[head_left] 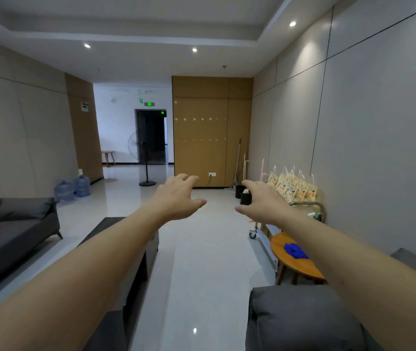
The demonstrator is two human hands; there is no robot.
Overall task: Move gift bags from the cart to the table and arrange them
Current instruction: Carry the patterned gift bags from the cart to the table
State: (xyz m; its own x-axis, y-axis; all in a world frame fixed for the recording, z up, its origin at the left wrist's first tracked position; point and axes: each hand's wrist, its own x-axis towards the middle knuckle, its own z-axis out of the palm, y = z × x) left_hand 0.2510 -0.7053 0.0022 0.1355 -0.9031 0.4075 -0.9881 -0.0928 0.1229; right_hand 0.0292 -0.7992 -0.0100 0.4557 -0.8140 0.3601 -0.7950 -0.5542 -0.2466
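Head view is taking in the whole room from where the person is standing, both bare arms stretching straight out ahead. Left hand is hanging in mid-air with fingers loosely spread and holding nothing; right hand is doing the same, fingers relaxed and empty, thumb dipping toward the floor. Neither is touching anything.

Over by the right wall the gift bags are standing upright in a tight row on the cart, their thin handles sticking up. The right hand is overlapping the cart's near end in the picture, though it looks to be well short of it in depth. Just this side of the cart, a round wooden table is sitting with a blue cloth lying on it. A dark low table is running along on the left beside a grey sofa; which table is meant I cannot say for sure.

Nothing is moved yet, so the step in hand appears to be the walk to the cart. To do it well, the person should be stepping in close before reaching, taking each bag by its handles rather than pinching the paper sides, and lifting straight up so the neighbours are not tipping over.
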